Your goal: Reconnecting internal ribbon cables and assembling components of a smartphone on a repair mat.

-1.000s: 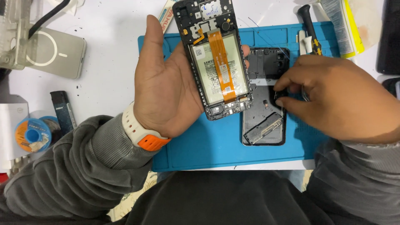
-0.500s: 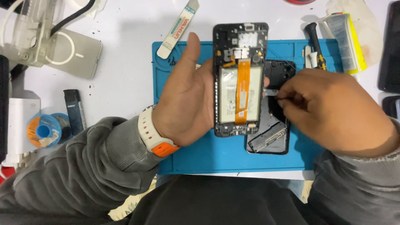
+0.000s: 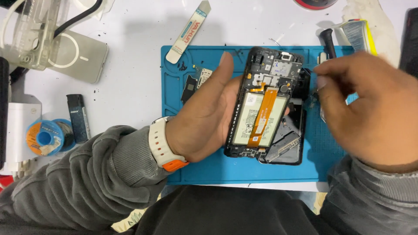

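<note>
While the left hand grips an opened phone by its long edges, thumb up along the near side and fingers hidden behind the body, the phone sits over the middle of the blue mat, internals facing up: pale battery, orange flex cable running down it, small boards at the top end. Under the phone's right edge a black back cover lies flat on the mat, mostly covered, only its lower right part and a strip along the side showing. The right hand hovers over the mat's right side, blurred, fingers curled with tips pinched close; cannot tell if it holds anything, and it hides whatever lies beneath it. Small loose parts rest on the mat's upper left, too small to identify. A flat pry tool overlaps the mat's top left corner. A black-handled tool pokes out at the mat's top right, mostly hidden. Left of the mat: a black lighter-shaped item, a solder spool, a grey pad partly under a clear box. Both sleeves are cut off by the frame.
</note>
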